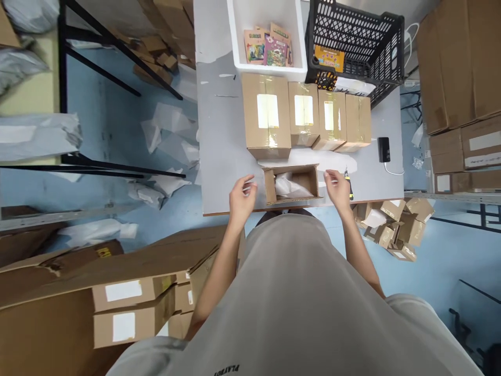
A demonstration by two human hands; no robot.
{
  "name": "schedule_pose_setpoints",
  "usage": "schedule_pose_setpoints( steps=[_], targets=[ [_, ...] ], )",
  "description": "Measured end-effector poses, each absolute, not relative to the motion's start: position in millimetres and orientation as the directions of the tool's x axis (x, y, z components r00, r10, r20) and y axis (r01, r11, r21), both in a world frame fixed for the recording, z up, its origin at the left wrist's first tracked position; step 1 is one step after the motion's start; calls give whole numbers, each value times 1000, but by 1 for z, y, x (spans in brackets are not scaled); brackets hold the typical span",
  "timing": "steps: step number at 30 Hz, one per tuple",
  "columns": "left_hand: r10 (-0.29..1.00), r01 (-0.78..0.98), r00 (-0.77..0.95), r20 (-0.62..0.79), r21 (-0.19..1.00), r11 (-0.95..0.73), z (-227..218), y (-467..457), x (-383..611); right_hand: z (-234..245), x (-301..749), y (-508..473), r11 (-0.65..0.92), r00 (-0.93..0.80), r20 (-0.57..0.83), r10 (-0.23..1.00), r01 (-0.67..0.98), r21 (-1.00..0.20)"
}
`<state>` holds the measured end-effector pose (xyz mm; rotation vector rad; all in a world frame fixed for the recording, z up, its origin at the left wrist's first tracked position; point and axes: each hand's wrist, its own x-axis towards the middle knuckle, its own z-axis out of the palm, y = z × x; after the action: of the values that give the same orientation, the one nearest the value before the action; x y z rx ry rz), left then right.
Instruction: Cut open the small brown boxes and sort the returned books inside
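Observation:
An open cardboard box (270,187) stands at the table's front edge, with crumpled white wrapping (288,186) inside. What the wrapping may cover is hidden. My left hand (241,198) is just left of the box, its fingers loosely bent and apart, holding nothing. On the other side, my right hand (337,188) hovers beside the box's right end. Its fingers are slightly curled and apart, with no object visible in them. A black and yellow utility knife (348,186) lies on the table right by that hand.
Several taped cartons (267,138) stand in a row behind the box. Further back are a white foam bin (270,71) with colourful packets and a black plastic crate (385,47). A black device (384,150) with a cable lies right. Discarded boxes (410,230) litter the floor.

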<state>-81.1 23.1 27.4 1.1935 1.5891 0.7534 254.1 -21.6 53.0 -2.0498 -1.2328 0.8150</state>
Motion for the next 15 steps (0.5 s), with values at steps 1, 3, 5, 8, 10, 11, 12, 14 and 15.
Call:
schedule_pose_setpoints(
  steps=[1,3,5,8,10,11,12,14,15],
  targets=[
    [914,302,-75,-399,864,402,20,26,-85,47,264,-26,-473,438,-275,856,445,-761],
    [824,235,-67,-562,794,560,4,30,-86,32,271,-29,-647,453,-502,737,255,-719],
    [738,189,10,-675,726,661,-8,30,-82,18,265,-31,-737,367,-661,654,111,-667],
    [714,153,115,-691,723,674,-13,26,-75,9,247,-38,-715,257,-686,680,29,-698],
    [743,151,141,-654,756,637,-9,23,-74,13,238,-48,-669,250,-648,720,1,-743],
    [760,156,149,-633,774,614,-6,22,-73,18,236,-56,-648,265,-629,731,-17,-761],
    [773,163,160,-613,789,592,-3,22,-72,23,235,-65,-629,287,-612,737,-38,-776],
    [788,173,205,-581,814,555,5,24,-68,37,237,-88,-599,346,-586,733,-82,-797],
    [788,178,233,-570,822,541,8,25,-63,44,239,-102,-582,380,-573,726,-103,-806]
  ],
)
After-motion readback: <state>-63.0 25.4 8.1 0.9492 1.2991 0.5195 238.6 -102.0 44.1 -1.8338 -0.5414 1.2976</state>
